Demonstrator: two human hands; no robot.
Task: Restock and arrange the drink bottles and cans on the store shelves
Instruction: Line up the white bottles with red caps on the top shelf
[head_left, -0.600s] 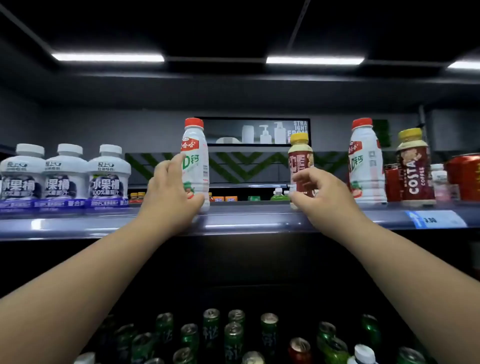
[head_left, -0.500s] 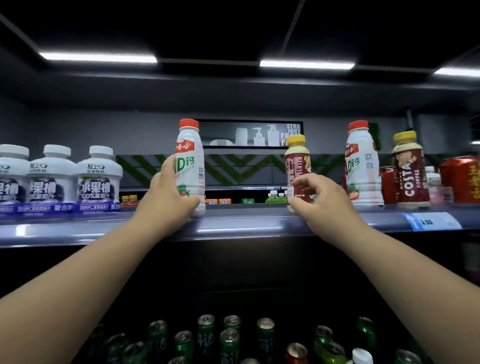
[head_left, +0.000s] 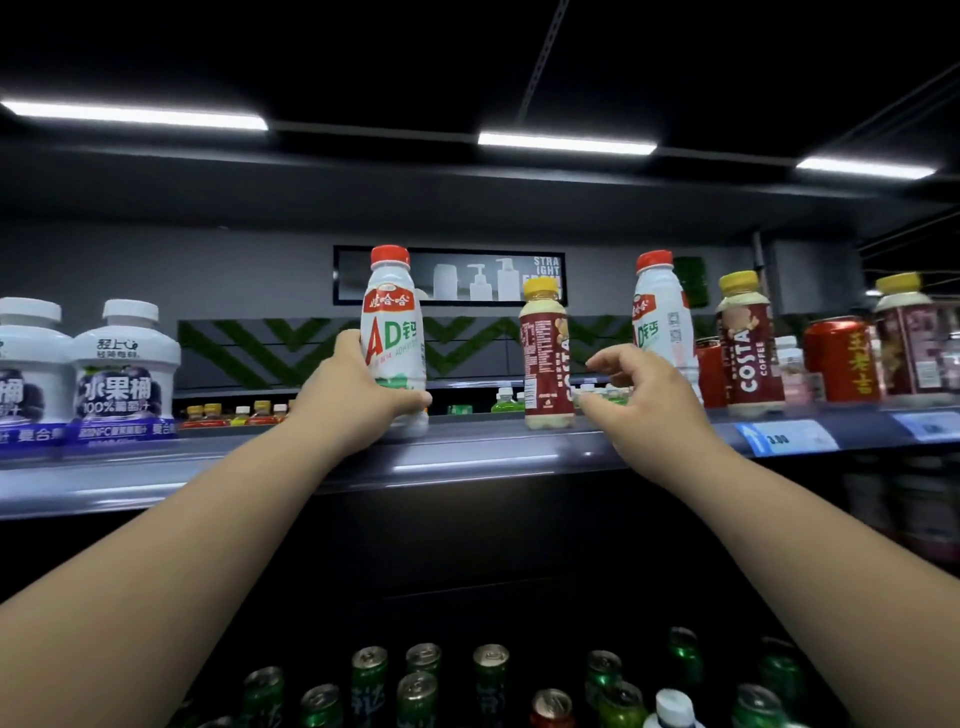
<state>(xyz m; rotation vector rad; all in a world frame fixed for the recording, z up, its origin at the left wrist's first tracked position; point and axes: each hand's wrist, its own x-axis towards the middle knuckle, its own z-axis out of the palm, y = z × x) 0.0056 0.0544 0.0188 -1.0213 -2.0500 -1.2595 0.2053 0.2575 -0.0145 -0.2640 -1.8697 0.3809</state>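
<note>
On the grey top shelf (head_left: 467, 462) stands a white AD milk bottle (head_left: 393, 332) with a red cap, upright. My left hand (head_left: 353, 400) is wrapped around its lower half. To its right stands a brown Costa coffee bottle (head_left: 544, 358) with a yellow cap, its label turned sideways. My right hand (head_left: 639, 400) hovers just right of it, fingers spread, holding nothing. Behind that hand is a second white AD milk bottle (head_left: 662, 322).
Squat white juice bottles (head_left: 124, 369) line the shelf's left end. Right of the hands stand another Costa bottle (head_left: 748, 348), a red can (head_left: 840, 358) and a price tag (head_left: 784, 437). Several green cans (head_left: 421, 686) fill the dark shelf below.
My right hand has let go of the brown Costa bottle and moved right of it. The white bottle in my left hand has turned its label forward. The view shifted left.
</note>
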